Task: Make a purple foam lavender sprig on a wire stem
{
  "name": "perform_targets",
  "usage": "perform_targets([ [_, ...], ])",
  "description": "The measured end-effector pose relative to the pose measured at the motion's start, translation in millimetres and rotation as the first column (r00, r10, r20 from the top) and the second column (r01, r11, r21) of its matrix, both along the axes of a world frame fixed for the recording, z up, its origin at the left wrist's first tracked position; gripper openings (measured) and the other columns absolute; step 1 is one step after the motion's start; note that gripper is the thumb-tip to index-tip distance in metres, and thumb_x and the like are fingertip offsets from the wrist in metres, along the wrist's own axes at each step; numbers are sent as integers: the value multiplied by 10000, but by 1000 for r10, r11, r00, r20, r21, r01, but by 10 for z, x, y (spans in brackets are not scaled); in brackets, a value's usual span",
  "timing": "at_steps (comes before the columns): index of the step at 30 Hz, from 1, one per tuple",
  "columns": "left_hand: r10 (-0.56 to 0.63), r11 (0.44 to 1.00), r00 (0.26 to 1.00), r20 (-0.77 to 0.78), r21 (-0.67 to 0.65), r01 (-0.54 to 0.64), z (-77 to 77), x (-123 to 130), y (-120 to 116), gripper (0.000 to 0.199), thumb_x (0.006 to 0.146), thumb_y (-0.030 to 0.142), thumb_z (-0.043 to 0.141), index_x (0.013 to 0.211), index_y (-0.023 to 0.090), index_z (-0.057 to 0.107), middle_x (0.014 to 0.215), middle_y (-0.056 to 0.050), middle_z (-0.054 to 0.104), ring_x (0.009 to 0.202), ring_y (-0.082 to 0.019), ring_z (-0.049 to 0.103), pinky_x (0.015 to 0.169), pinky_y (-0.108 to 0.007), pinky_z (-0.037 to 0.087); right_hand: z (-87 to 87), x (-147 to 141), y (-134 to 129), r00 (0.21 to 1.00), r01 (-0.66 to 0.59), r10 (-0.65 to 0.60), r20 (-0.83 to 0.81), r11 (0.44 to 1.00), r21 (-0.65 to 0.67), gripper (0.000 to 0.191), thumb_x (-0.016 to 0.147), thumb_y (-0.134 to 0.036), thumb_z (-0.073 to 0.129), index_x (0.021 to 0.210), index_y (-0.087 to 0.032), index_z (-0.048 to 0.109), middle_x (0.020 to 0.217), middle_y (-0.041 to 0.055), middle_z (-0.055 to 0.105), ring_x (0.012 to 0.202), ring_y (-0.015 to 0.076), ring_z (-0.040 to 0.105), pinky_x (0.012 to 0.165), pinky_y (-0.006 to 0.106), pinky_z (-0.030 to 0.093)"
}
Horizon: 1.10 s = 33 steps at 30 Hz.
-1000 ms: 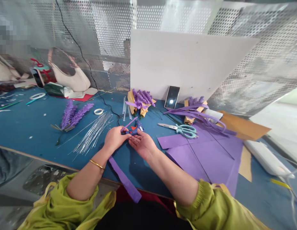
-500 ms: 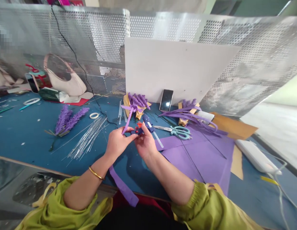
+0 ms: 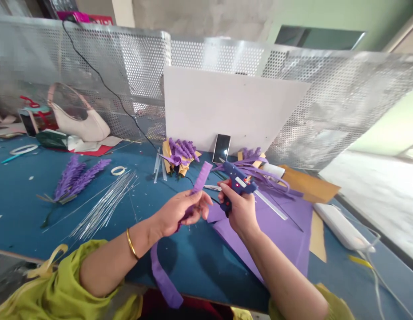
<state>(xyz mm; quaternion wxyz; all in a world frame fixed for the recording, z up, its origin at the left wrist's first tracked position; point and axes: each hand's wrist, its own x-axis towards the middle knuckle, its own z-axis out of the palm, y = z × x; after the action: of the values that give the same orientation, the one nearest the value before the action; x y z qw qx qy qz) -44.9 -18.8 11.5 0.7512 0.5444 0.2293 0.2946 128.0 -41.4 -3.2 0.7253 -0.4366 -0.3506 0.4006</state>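
My left hand [image 3: 183,211] is closed around a purple paper strip [image 3: 202,176]. One end stands up above the fingers, and a long tail hangs past the table's front edge. In my right hand [image 3: 241,209] is a blue glue gun [image 3: 239,178], gripped by its handle. Its nozzle points up and to the left, and a clear glue stick [image 3: 271,205] sticks out of its back. A small red light shows on its side. Scissors [image 3: 213,188] lie behind the gun, mostly hidden. Purple sheets [image 3: 283,240] lie under my right forearm.
Wrapped purple flowers [image 3: 183,153] and a phone [image 3: 221,148] stand by the white board [image 3: 233,106]. Loose lavender stems [image 3: 71,178], metal wires [image 3: 105,206] and a tape roll [image 3: 118,170] lie left. A white power strip [image 3: 343,226] sits right; a handbag [image 3: 81,122] stands back left.
My right hand has raised the glue gun and moved it right, away from my left hand. The strip's end now stands upright in my left hand. The view has tilted up slightly.
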Motion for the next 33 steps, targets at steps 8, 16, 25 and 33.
perform_targets([
  [8, -173, 974, 985, -14, -153, 169, -301, 375, -142, 408, 923, 532, 549, 872, 139, 647, 651, -36, 633, 400, -60, 414, 425, -228, 229, -23, 189, -117, 992, -16, 14, -126, 1000, -20, 239, 687, -267, 834, 833, -169, 671, 578, -44, 617, 448, 67, 506, 473, 196, 367],
  [16, 117, 982, 955, -273, 173, -71, -232, 378, -97, 380, 757, 387, 794, 1062, 166, 740, 1021, -91, 755, 917, -219, 680, 788, -300, 501, -137, 301, -174, 998, -40, 46, 30, 983, -179, 203, 726, -277, 822, 783, -170, 660, 436, -69, 517, 408, 68, 429, 440, 197, 325],
  [25, 329, 944, 876, -352, 88, -319, -160, 288, -54, 177, 828, 371, 727, 830, 205, 790, 765, -9, 767, 653, -133, 656, 612, -221, 480, -107, 146, -298, 965, -13, 71, 252, 975, -224, 217, 759, -374, 767, 845, -189, 693, 630, -8, 658, 515, 128, 579, 529, 269, 504],
  [33, 507, 849, 835, -214, -46, -527, -120, 144, 88, 201, 801, 311, 754, 964, 201, 793, 804, -33, 778, 640, -121, 661, 614, -220, 526, -222, 183, -498, 798, 20, 69, 598, 990, -140, 448, 770, -655, 718, 962, -249, 721, 740, 9, 697, 645, 180, 654, 596, 284, 503],
])
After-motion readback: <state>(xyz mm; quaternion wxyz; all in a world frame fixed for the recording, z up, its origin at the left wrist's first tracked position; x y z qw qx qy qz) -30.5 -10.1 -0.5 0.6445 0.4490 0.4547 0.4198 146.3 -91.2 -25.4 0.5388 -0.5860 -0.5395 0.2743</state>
